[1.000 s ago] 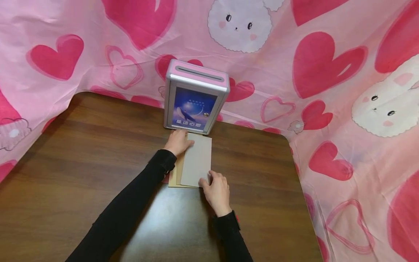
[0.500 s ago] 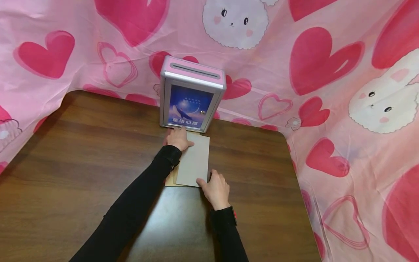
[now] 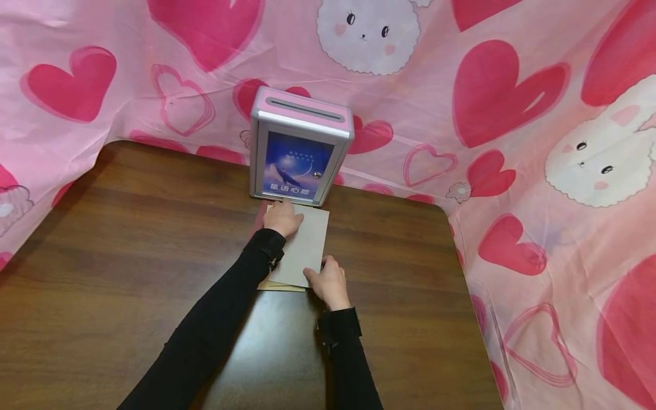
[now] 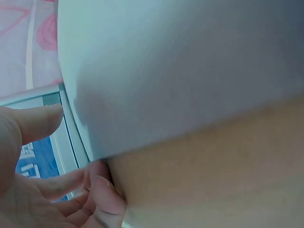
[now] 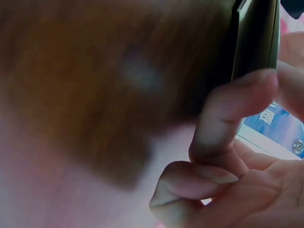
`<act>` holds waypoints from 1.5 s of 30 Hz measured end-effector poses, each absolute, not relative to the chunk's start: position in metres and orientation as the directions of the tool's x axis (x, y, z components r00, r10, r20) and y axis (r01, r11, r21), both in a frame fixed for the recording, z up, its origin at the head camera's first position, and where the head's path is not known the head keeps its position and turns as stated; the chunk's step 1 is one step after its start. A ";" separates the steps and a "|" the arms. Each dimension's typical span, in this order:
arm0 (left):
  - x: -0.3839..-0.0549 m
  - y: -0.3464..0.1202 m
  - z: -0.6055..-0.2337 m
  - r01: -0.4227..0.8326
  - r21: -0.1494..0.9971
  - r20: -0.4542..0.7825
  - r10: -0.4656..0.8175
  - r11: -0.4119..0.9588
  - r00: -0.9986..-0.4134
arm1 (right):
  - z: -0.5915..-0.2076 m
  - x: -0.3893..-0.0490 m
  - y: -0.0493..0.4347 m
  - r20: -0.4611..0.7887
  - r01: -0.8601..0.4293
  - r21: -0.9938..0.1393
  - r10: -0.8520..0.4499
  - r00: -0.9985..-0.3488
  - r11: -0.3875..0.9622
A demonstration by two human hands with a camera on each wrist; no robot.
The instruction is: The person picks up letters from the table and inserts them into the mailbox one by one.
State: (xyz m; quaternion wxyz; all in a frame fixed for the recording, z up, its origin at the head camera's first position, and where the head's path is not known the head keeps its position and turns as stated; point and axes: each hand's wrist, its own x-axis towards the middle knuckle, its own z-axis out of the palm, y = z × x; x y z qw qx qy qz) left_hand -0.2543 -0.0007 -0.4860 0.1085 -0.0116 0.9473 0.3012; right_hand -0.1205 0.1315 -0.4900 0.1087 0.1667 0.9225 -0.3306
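A flat grey-white envelope lies on top of a small stack on the table, just before a box. Yellowish-tan envelopes show from under its lower edge, and a dark red one at the upper left. My right hand pinches the grey envelope's lower right corner between thumb and finger; the right wrist view shows the index fingertip at the edge. At the stack's upper left, my left hand touches the edge with bent fingers, its thumb held apart.
The silver-framed box stands upright at the table's back, with a pink slotted top and a small lock on its blue front. Pink heart-print cloth hangs behind and to the right. The brown wooden table spreads out on both sides.
The grey envelope has shifted left and up over the tan ones, covering more of them. My right hand has moved up and left with it. The left hand has barely moved.
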 end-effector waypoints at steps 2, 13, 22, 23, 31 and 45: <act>-0.254 -0.002 -0.486 -0.083 0.582 -0.209 0.050 0.809 -0.977 | -0.491 -0.120 0.134 -0.303 0.380 -0.598 0.240 -0.922 0.706; -0.258 -0.015 -0.487 -0.069 0.695 -0.217 0.117 0.715 -0.969 | -0.476 -0.111 0.153 -0.284 0.312 -0.765 0.138 -0.949 0.564; -0.260 -0.035 -0.480 -0.043 0.890 -0.157 0.215 0.453 -0.964 | -0.463 -0.107 0.164 -0.277 0.256 -0.853 0.021 -0.961 0.455; -0.260 -0.037 -0.478 -0.036 0.916 -0.138 0.229 0.400 -0.964 | -0.462 -0.108 0.165 -0.277 0.253 -0.856 0.012 -0.961 0.451; -0.256 -0.055 -0.444 0.065 0.989 0.028 0.262 0.135 -0.965 | -0.454 -0.115 0.168 -0.234 0.216 -0.889 0.004 -0.972 0.404; -0.210 -0.077 -0.330 0.351 0.927 0.313 0.245 0.130 -0.918 | -0.417 -0.139 0.161 -0.030 -0.006 -0.910 -0.082 -0.996 0.415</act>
